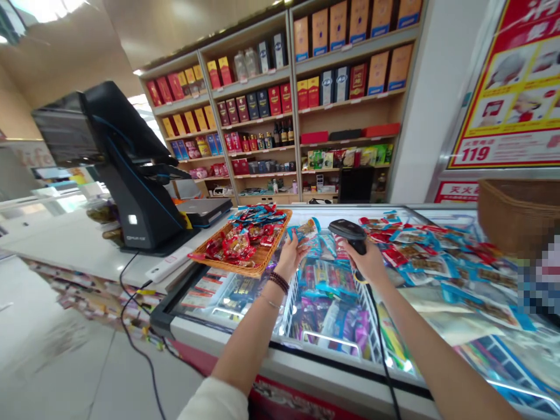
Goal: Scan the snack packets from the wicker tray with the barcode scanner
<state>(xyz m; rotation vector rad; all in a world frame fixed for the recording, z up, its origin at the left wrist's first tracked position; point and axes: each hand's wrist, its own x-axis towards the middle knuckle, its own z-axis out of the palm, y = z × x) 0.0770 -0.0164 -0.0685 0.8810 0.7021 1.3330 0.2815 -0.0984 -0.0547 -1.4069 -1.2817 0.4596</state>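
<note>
My left hand (292,255) is closed on a small blue snack packet (310,230), held up over the glass top of a chest freezer (210,331). Wrapped in my right hand (366,260) is a black barcode scanner (347,228), its head pointing left toward the packet and its cord hanging down over the freezer's front edge. Just left of my left hand, an orange wicker basket (262,256) holds red packets (238,242) and blue packets (258,213). Right of the scanner, many red and blue snack packets (431,265) lie spread on the glass.
A black cash register (131,169) stands on the white counter (65,239) at left, its cable hanging down the side. A brown basket (503,204) sits at the far right, beside a blurred patch. Shelves (291,105) of boxed goods and bottles line the back wall.
</note>
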